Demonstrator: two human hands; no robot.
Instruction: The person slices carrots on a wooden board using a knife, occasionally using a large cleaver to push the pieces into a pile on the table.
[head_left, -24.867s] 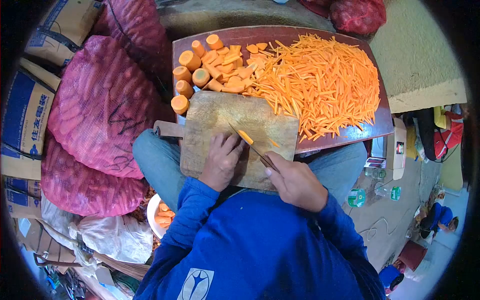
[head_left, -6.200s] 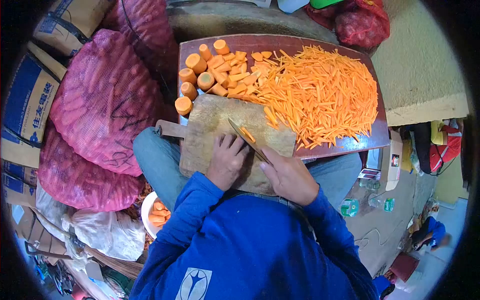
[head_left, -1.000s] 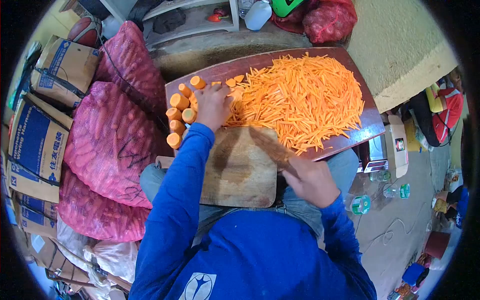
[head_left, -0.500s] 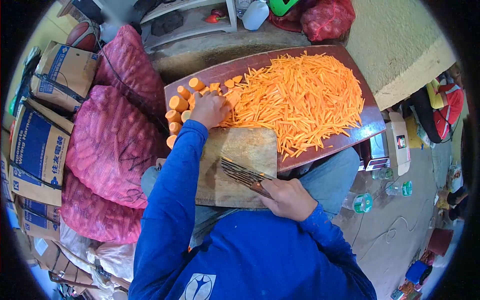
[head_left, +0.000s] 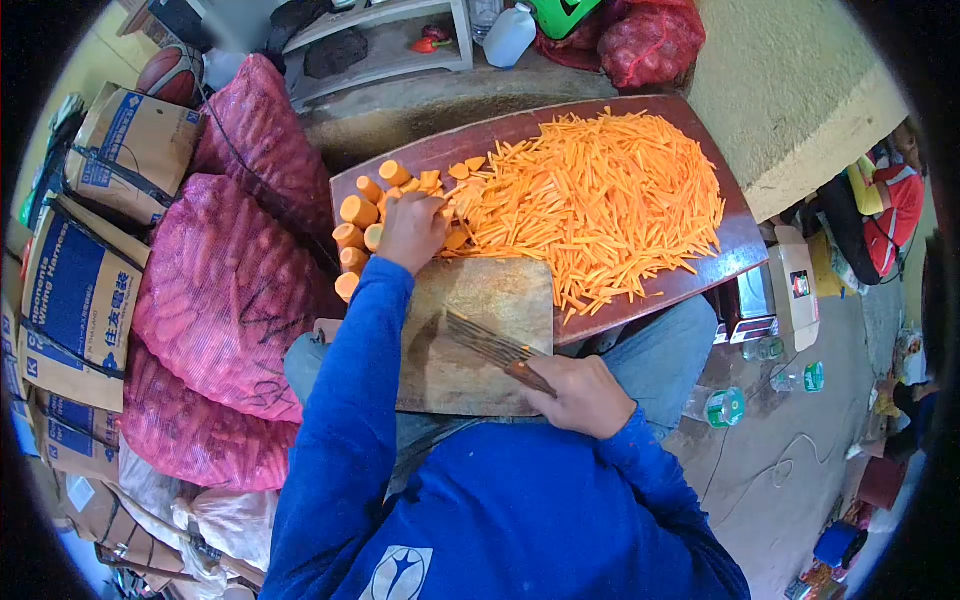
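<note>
My left hand [head_left: 413, 230] is at the left part of the dark red wooden board, its fingers curled over carrot pieces [head_left: 456, 237]. The fingertips are partly hidden. Short carrot chunks [head_left: 358, 210] stand to the left of it, and a big heap of carrot sticks [head_left: 625, 190] spreads to the right. My right hand [head_left: 592, 397] is wrapped round the wooden handle of a knife [head_left: 490, 342] whose blade looks slotted or made of several parallel strips. The blade is over a worn cutting board [head_left: 470, 290] on my lap.
Pink mesh sacks [head_left: 220, 290] are piled on the left beside cardboard boxes [head_left: 85, 290]. A concrete ledge [head_left: 800, 110] borders the upper right. Plastic bottles [head_left: 722, 405] lie on the floor at right. Another person in red [head_left: 893, 220] is at the far right.
My left hand has shifted slightly down and left among the carrot pieces, its fingers more bent. The knife blade has tilted a little. My right hand stays nearly in place.
</note>
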